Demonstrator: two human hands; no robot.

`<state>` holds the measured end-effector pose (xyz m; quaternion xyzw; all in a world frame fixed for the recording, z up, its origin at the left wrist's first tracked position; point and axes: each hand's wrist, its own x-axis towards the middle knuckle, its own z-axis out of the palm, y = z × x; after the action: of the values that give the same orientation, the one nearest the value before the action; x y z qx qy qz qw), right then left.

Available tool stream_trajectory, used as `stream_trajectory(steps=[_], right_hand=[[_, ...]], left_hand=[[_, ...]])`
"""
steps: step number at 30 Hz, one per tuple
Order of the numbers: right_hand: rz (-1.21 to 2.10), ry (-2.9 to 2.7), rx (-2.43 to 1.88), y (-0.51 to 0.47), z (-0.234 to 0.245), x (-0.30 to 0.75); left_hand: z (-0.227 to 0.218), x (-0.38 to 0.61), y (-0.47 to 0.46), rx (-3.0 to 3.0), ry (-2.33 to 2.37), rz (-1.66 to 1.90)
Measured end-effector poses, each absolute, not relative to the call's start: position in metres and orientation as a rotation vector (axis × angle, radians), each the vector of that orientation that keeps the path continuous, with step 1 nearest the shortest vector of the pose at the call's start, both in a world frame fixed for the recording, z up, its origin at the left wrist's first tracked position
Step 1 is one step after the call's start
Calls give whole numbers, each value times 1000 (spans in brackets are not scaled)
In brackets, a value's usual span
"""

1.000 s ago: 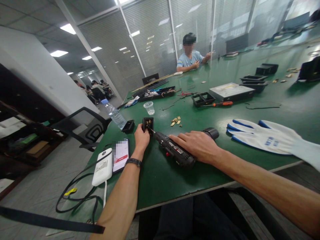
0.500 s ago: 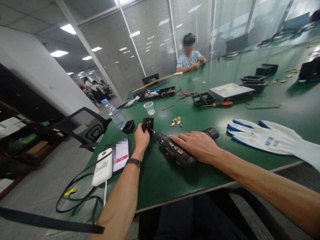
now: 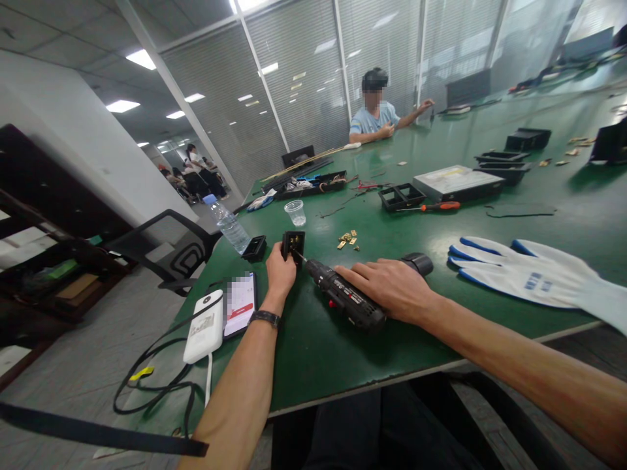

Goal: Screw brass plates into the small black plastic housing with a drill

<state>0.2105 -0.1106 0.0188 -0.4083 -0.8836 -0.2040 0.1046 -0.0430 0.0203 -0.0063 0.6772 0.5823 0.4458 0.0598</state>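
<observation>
My left hand (image 3: 281,273) grips a small black plastic box (image 3: 295,243) with brass-coloured pieces inside, its opening turned toward the drill. My right hand (image 3: 392,286) is wrapped round a black cordless drill (image 3: 343,295) that lies on its side over the green table (image 3: 323,372). The drill's thin bit points left at the box; whether its tip touches a screw is too small to tell. Beyond the drill lies a small heap of brass pieces (image 3: 347,239). Left of the box stands another black plastic box (image 3: 255,247).
A water bottle (image 3: 229,225) and a clear plastic cup (image 3: 295,213) stand behind my left hand. A phone (image 3: 240,303) and a white power bank (image 3: 204,326) with cables lie left. White-and-blue gloves (image 3: 524,271) lie right. A screwdriver (image 3: 441,206) lies farther back. A person (image 3: 375,121) sits opposite.
The view has shifted slightly. My hands keep the box and drill in nearly the same place. The person opposite has stretched one arm out to the side.
</observation>
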Motion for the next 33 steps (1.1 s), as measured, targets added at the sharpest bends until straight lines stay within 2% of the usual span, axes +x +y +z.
stream_trajectory(steps=[33], right_hand=[[-604, -2587, -1271, -112, 20, 209]], left_hand=[[-4, -42, 17, 2074, 1772, 1319]])
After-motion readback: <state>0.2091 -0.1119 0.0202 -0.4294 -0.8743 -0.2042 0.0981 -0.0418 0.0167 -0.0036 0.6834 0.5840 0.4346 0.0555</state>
